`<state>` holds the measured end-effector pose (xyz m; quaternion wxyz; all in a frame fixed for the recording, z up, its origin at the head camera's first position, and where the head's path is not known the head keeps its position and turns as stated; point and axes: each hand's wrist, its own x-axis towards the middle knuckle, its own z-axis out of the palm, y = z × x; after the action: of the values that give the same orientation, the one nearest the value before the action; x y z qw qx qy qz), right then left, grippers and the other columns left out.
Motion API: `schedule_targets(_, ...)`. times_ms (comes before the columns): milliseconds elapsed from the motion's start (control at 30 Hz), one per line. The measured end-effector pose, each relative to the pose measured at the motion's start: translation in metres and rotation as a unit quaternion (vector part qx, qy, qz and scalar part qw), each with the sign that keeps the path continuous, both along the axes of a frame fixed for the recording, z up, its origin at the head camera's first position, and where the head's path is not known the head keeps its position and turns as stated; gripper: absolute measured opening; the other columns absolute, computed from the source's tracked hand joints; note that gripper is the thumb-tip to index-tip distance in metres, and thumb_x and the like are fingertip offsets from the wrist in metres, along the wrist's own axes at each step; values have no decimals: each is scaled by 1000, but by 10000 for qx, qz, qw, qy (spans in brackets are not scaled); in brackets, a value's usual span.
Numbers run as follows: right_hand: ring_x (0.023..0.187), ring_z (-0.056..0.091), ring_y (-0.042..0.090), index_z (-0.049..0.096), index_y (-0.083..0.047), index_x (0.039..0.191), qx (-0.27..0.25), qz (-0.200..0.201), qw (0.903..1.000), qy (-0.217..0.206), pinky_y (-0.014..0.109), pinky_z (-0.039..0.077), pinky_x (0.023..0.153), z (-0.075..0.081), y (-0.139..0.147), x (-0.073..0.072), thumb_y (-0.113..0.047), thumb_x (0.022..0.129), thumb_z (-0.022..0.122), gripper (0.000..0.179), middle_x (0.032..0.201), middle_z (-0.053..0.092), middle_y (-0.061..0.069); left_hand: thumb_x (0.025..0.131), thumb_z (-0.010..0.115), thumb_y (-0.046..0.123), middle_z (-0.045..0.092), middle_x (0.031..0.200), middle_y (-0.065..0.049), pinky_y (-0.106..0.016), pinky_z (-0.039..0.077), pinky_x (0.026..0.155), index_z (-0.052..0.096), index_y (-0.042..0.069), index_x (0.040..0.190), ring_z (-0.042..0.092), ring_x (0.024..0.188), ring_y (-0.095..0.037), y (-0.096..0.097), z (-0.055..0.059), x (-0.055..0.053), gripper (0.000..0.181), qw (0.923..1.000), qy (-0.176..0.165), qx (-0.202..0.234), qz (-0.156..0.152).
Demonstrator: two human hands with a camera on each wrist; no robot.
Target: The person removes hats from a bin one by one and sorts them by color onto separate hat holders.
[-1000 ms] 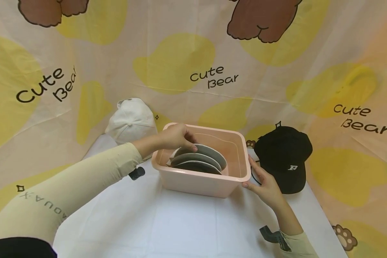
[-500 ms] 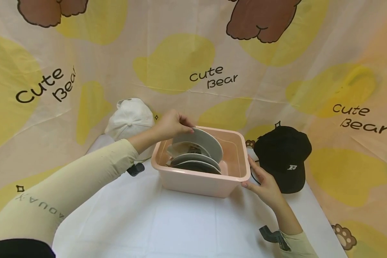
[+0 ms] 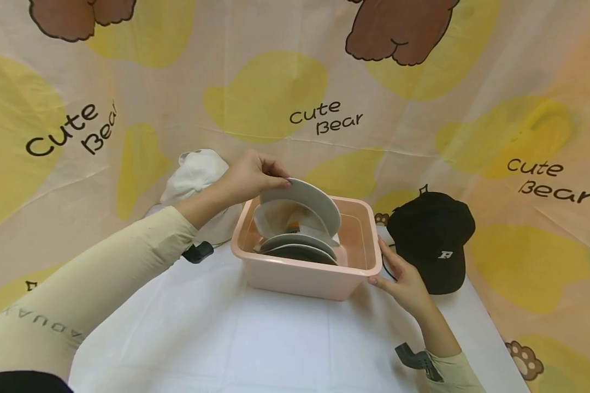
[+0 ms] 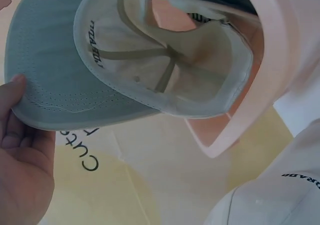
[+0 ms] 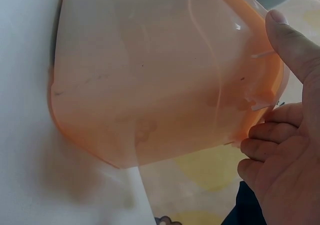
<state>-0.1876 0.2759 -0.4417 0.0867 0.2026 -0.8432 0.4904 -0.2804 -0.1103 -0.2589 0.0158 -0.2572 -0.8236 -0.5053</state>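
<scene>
My left hand pinches the brim edge of a pale grey-green baseball cap, thumb on the near face. This cap stands tilted up, partly above the pink plastic tub. Its pale inside and sweatband face the left wrist camera, where the brim fills the upper left. In front of it, brims of other caps show inside the tub; their crowns are hidden. My right hand holds the tub's right rim. In the right wrist view, thumb and curled fingers lie about that rim.
A white cap sits behind my left forearm, left of the tub. To the right stands a black cap with a white letter, close beside my right hand. A white-covered table lies beneath, and a patterned cloth hangs behind.
My left hand has risen and shifted left, pulling the grey-green cap's brim up out of the tub so its inside shows. The right hand and tub stay in place.
</scene>
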Motion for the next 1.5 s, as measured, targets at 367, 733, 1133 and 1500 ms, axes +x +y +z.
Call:
schedule_targets(367,151,30,11,34,-11,160,45,8,10000,74,14,33,113,0,1,0,-6,82,85,93,166,31,12,85,85,7,78,82,-1,-18,55,60,81,5,91,68,72,-8,-11,18,8,8,9974,565,448,18)
schedule_targets(733,151,30,20,33,-14,160,96,-46,9999,-18,19,35,113,0,1,1,-9,83,85,93,166,31,7,83,84,1,79,91,-1,-20,62,65,82,4,92,74,76,-11,-25,37,18,9,9893,1082,969,-162)
schedule_targets(1133,151,29,30,34,-11,160,-5,66,10000,22,10,33,112,2,1,0,-7,82,85,93,166,31,9,80,79,-15,79,89,0,-21,63,67,77,-11,87,76,77,-13,-42,54,27,9,9692,1769,1687,-299)
schedule_targets(1500,151,30,26,34,-15,160,45,39,10000,-16,9,32,112,1,2,-1,-9,83,85,93,166,31,6,79,79,-17,79,90,1,-19,62,76,75,-14,83,75,86,-10,-58,63,24,7,9547,2609,1430,79)
